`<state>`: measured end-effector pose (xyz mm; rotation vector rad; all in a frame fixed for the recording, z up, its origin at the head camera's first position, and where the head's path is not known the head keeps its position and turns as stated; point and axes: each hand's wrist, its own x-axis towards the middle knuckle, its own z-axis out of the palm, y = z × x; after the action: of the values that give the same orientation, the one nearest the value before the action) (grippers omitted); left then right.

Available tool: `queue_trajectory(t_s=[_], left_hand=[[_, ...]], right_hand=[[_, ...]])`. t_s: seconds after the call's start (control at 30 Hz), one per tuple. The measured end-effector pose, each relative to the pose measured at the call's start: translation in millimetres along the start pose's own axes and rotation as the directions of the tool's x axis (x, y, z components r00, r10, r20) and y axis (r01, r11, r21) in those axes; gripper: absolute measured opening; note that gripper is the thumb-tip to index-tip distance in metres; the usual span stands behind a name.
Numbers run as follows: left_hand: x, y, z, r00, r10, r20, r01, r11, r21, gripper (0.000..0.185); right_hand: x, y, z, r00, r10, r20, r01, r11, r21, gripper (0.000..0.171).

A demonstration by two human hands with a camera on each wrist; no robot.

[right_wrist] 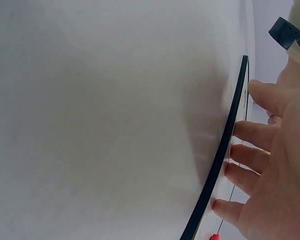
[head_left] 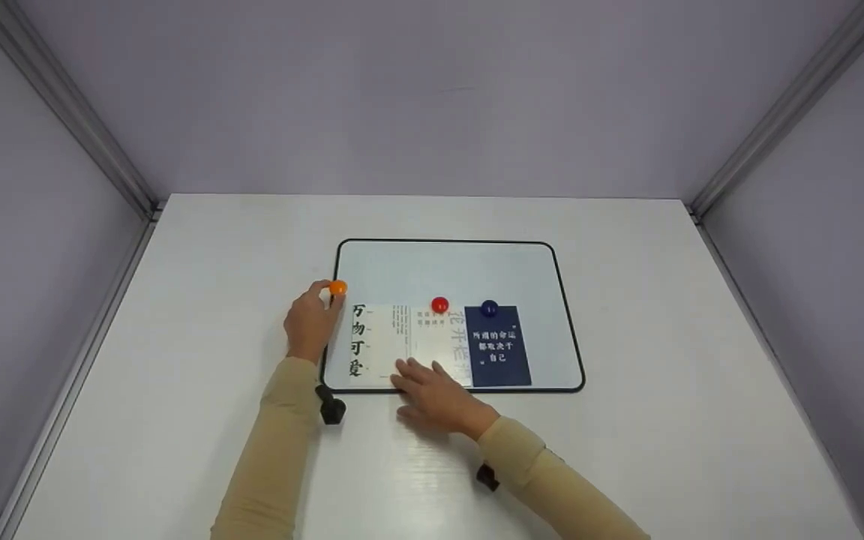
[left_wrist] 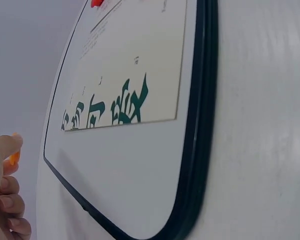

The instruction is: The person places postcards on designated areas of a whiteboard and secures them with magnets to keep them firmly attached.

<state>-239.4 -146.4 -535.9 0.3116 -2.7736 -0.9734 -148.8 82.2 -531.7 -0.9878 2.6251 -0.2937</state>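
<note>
A: Left hand (head_left: 312, 324) state?

B: Fingertips pinch the small round orange magnet (head_left: 337, 287). It sits at the left edge of the black-rimmed rectangular whiteboard (head_left: 447, 270), just above the top left corner of the cream card with large dark brush characters (head_left: 376, 341). In the left wrist view only a sliver of orange shows behind the thumb.

A: Right hand (head_left: 436, 397)?

B: Fingers straight and spread, pressing flat on the lower edge of the cream cards near the board's front rim; it holds nothing. The right wrist view shows the fingertips lying over the rim.

A: Key relation?

B: The magnet lies up and left of the brush-character card, touching or just short of its corner; I cannot tell which. The card's long axis runs front to back. The left hand is the nearer one; the right is well apart from the magnet, at the card's opposite end.

A: Neighbours?

B: A round red magnet (head_left: 440, 304) tops the middle pale card (head_left: 436, 337), and a round dark blue magnet (head_left: 489, 307) tops the navy card with white characters (head_left: 497, 346). The three cards sit side by side, overlapping at their edges.

A: Room?

B: The board's upper half is bare, and open white surface (head_left: 199, 315) lies left of the rim.
</note>
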Motion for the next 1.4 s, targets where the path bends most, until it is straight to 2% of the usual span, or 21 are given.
queue_trajectory(t_s=[0.33, 0.57, 0.87, 1.13, 1.4], left_hand=[[-5.3, 13.5, 3.4, 0.999, 0.032, 0.043, -0.030, 0.999, -0.030, 0.041], [-7.9, 22.1, 3.6, 0.996, 0.006, 0.094, -0.002, 0.999, -0.037, 0.042], [-8.9, 26.8, 5.2, 0.993, 0.000, 0.117, 0.003, 1.000, -0.023, 0.044], [-10.0, 29.3, 9.7, 0.992, 0.032, 0.118, -0.031, 0.999, -0.015, 0.041], [-10.0, 31.0, 15.9, 0.989, 0.069, 0.129, -0.067, 0.998, -0.017, 0.041]], right_hand=[[0.1, -0.7, 2.5, 1.000, 0.014, 0.007, -0.014, 1.000, 0.015, 0.056], [-0.7, -2.4, 1.4, 1.000, 0.018, 0.009, -0.018, 1.000, 0.016, 0.056], [0.7, -2.2, 3.0, 1.000, 0.024, 0.014, -0.024, 1.000, 0.012, 0.056], [1.0, -1.9, 3.3, 1.000, 0.011, -0.001, -0.011, 1.000, -0.008, 0.055], [0.4, -1.7, 3.0, 1.000, 0.007, -0.005, -0.007, 1.000, 0.014, 0.055]])
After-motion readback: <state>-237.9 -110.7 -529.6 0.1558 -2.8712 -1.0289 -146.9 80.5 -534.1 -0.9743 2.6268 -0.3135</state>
